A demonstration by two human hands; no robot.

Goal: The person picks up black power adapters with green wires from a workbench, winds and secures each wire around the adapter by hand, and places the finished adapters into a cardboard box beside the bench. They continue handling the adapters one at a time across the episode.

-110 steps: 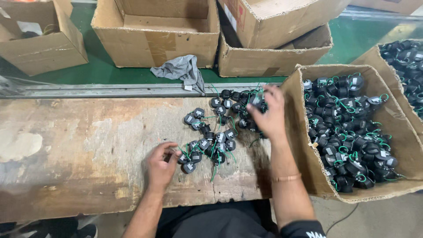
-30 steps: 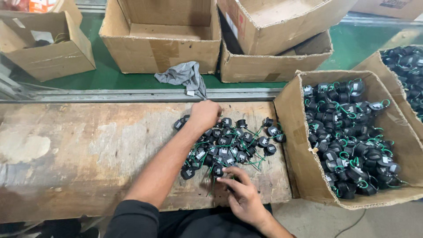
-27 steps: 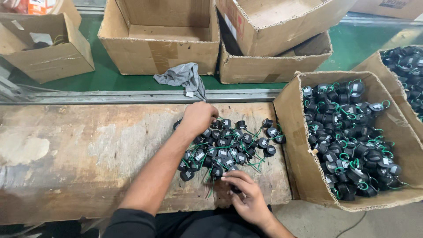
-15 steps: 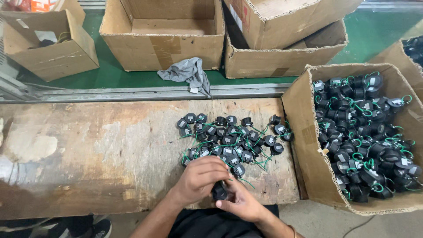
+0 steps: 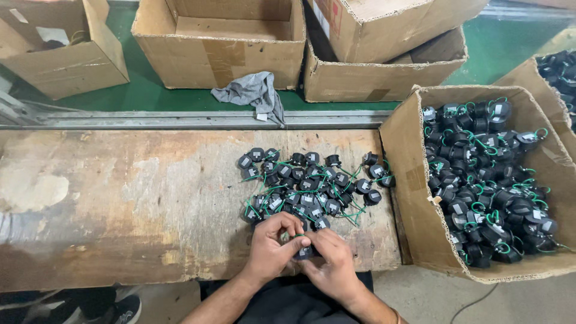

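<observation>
Pinching one small black component [image 5: 305, 252] between both sets of fingertips, I hold it at the near edge of the worn wooden bench [image 5: 120, 204], at 6 o'clock from the loose pile of black components with green wires [image 5: 309, 186]. My left hand [image 5: 271, 247] curls around the piece from 9 o'clock, thumb and forefinger pressed together on it; my right hand [image 5: 331, 264] closes on it from 3 o'clock, and a green wire loop shows between the two. Both wrists overhang the bench's front edge.

The pile lies just beyond my knuckles, its nearest pieces almost touching my left fingers. At 3 o'clock the open cardboard box [image 5: 414, 180] of similar components stands with its wall against the bench's right end. At 9 o'clock the bench top is bare, scuffed wood. At 12 o'clock a metal rail [image 5: 180, 120] bounds the far edge; beyond it a grey cloth [image 5: 252, 93] lies on the green belt [image 5: 144, 96], near several open cartons [image 5: 222, 54].
</observation>
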